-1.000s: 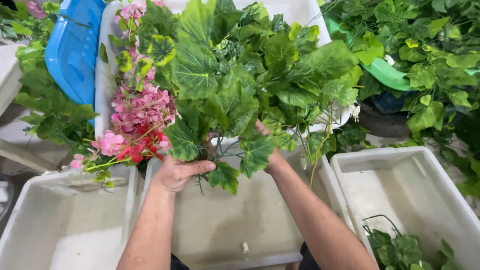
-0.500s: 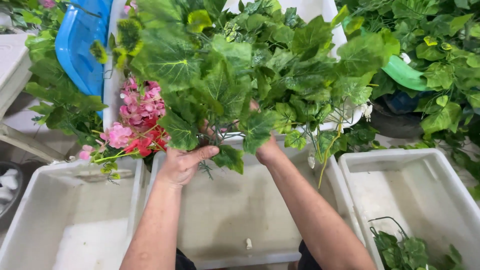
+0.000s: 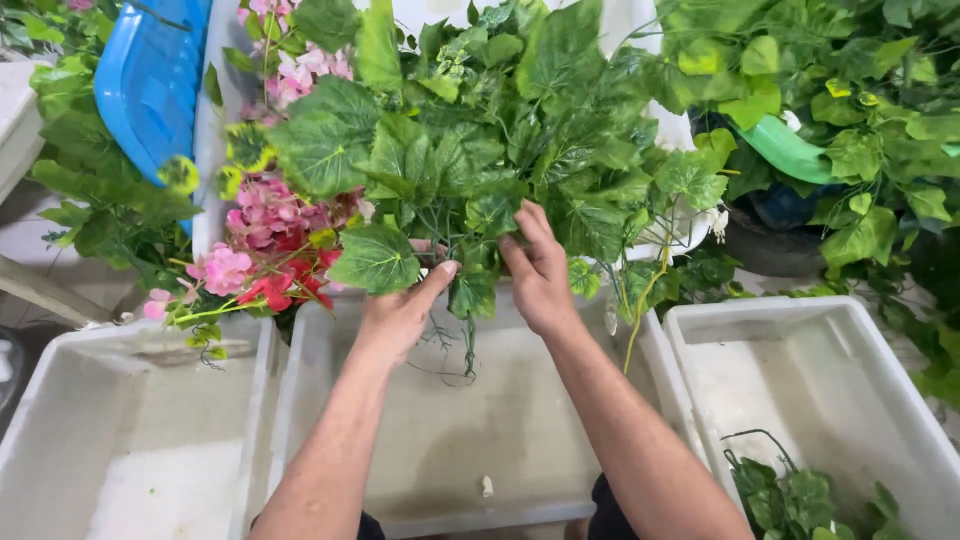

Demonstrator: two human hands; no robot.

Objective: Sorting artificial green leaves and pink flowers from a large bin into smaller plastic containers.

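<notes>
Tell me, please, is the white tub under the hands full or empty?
Nearly empty: the middle tub shows bare floor, with only one small white scrap.

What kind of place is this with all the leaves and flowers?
Probably a workshop where fake plants get sorted or put together. Both hands, left hand and right hand, hold a big leafy green bunch over a white plastic tub, with pink flowers beside it.
</notes>
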